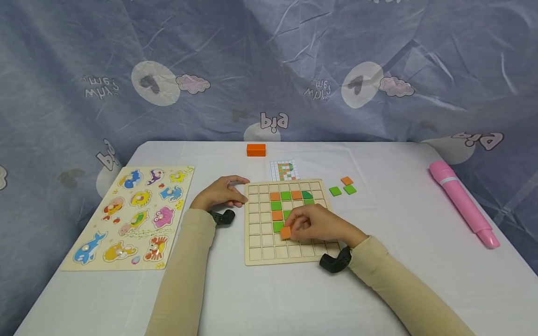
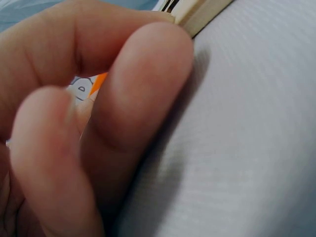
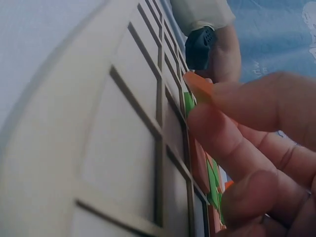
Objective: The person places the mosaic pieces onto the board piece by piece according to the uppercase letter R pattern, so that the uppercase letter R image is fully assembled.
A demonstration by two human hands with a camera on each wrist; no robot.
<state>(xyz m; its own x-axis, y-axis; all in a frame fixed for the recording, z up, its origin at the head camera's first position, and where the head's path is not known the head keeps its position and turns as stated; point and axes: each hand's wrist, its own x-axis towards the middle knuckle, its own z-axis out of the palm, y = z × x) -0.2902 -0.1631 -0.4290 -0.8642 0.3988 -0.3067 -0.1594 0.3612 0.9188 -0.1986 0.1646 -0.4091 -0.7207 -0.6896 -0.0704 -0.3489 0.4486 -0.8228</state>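
My right hand [image 1: 318,225] pinches an orange square tile [image 1: 286,233] between thumb and fingers, low over the wooden grid board [image 1: 262,260]. In the right wrist view, that tile [image 3: 198,88] is tilted above the grid. Orange and green tiles form a row and a column on the board, among them a green tile [image 1: 278,227] just above the held one and a dark green rounded tile [image 1: 307,194]. My hand hides part of the pattern. At the board's left edge, my left hand [image 1: 220,192] touches its side with its fingertips.
Behind the board lies a printed pattern card [image 1: 274,173], with an orange block [image 1: 256,150] farther back. Loose green tiles [image 1: 335,191] and an orange tile [image 1: 346,180] are to the right. An animal puzzle board [image 1: 96,224] lies left, a pink cylindrical object [image 1: 464,200] far right.
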